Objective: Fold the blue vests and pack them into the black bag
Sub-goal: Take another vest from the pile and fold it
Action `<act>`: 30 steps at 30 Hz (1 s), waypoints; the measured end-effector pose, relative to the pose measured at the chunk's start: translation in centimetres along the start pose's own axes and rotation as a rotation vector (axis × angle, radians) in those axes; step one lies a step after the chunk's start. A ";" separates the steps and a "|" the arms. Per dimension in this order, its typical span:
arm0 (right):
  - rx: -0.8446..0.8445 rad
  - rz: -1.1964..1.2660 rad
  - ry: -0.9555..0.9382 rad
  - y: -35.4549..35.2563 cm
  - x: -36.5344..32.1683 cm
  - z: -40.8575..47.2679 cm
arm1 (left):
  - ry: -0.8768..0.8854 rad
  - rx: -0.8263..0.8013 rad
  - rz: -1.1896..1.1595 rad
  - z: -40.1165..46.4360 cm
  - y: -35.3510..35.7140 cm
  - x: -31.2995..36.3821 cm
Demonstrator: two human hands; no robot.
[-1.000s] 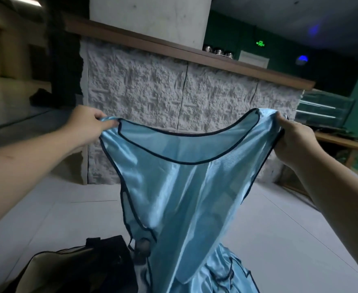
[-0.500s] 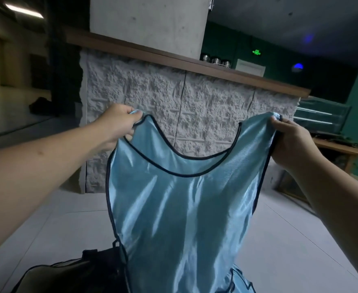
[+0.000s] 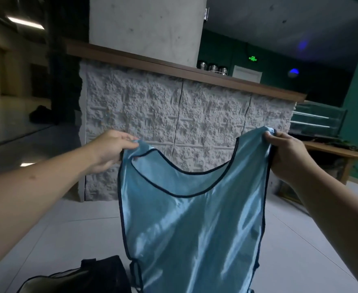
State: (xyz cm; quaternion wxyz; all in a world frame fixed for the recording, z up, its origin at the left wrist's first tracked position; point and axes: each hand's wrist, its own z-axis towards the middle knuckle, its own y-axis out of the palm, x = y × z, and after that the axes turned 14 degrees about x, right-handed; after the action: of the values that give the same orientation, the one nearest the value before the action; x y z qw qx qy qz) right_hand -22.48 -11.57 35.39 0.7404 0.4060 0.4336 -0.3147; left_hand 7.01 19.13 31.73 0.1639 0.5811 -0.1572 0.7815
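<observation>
Up front, mid-air, the vest (image 3: 190, 225) is hanging full length, spread flat between both hands. Left hand (image 3: 110, 149) is pinching the left shoulder strap, fingers curled over the top edge. Right hand (image 3: 288, 153) is gripping the right strap, fingers wrapped round the cloth. Hem is dropping out of view at the near edge. Bag (image 3: 89, 275) is sitting on the floor (image 3: 57, 225) near left, just beside the hanging cloth, mouth looking open. Far side: stone counter (image 3: 174, 123). Judging by the sheen and drape, the fabric is looking thin, light, limp and slippery, so it is likely sliding out of a loose fold. The straps are looking like the best hold for now; for folding, pinching along the dark binding at the side seams is probably giving better control.
</observation>
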 end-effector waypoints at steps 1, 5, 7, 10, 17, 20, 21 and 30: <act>-0.008 -0.007 0.002 0.0 -0.1 -0.1 | -0.007 -0.001 -0.006 0.0 0.0 0.0; -0.012 -0.001 0.032 -0.3 -0.1 -0.1 | 0.038 0.020 0.079 -0.3 -0.2 0.0; 0.007 0.030 0.056 -0.5 0.0 0.0 | 0.086 0.085 0.102 -0.1 -0.6 -0.4; 0.037 0.046 0.073 -0.8 0.2 0.0 | 0.188 0.207 0.184 0.9 -1.3 -1.0; -0.192 0.087 0.090 0.9 -0.6 -2.4 | 0.243 0.196 0.044 0.0 0.0 0.7; -0.348 0.127 0.131 2.3 -1.2 -3.6 | 0.190 0.078 -0.131 -1.3 1.8 2.2; -0.403 0.138 0.154 2.7 -1.3 -3.8 | 0.172 0.042 -0.181 -1.8 2.5 2.6; -0.659 0.157 0.223 9.1 0.6 -7.1 | 0.131 -0.240 -0.313 -5.2 8.9 5.3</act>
State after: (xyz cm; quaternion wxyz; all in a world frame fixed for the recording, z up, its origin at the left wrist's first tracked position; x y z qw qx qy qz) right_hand -17.55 -1.19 35.80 0.8016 0.2094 0.5575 -0.0540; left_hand -2.83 13.80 34.89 0.3613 0.5227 -0.1463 0.7582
